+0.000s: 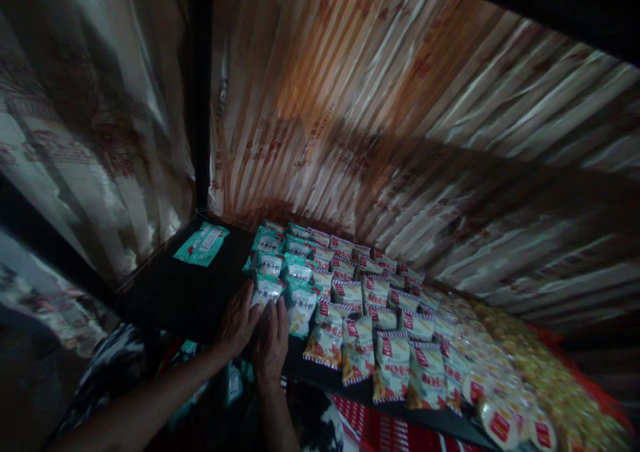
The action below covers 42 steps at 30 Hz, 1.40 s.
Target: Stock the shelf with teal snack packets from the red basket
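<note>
A small teal-and-white snack packet (268,289) stands at the front of the left row on the black shelf. Against its left edge press the fingers of my left hand (237,325). My right hand (271,337) has its fingers on the packet's lower front, so the packet is held between both hands. More teal packets are lined up behind it, and another teal packet (302,309) stands just to its right. Red-and-white snack packets (391,365) fill the rows farther right. One teal packet (202,244) lies flat and apart on the left.
The black shelf (165,299) ends close to my knees. Round white packs (499,424) and yellow wrapped items (555,372) occupy its right side. Pleated printed sheeting (300,139) hangs behind, with a dark upright post (201,92) at the corner. More teal packets (233,382) sit below my arms.
</note>
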{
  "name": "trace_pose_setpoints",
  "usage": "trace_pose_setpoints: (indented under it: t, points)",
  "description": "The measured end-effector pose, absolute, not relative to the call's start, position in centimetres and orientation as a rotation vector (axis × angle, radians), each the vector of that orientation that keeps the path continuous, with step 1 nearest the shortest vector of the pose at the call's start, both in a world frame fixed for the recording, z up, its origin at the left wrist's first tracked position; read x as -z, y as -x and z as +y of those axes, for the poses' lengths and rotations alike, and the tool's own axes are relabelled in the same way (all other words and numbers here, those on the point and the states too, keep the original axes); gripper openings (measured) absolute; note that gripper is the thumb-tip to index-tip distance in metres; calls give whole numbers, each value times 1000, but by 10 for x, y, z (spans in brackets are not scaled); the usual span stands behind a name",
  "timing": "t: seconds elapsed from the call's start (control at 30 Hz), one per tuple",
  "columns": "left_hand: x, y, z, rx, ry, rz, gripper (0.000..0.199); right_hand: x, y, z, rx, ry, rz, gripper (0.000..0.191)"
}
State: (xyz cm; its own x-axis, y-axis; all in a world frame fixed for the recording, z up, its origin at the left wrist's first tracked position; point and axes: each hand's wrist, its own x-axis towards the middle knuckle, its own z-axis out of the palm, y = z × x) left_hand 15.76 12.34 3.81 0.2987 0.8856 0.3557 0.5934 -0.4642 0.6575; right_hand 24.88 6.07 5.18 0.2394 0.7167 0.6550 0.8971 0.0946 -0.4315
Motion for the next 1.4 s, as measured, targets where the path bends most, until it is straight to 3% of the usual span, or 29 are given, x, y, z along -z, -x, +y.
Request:
trace_pose_setpoints:
  t: [0.83,1.4]
  points:
    - [-28,-152,115,-1060,-2294,1419,52,-64,-242,53,315,1668,-1546,45]
    - [-30,-144,93,-848,-2289,1348,57,-42,-241,42,187,1724,-1558,48]
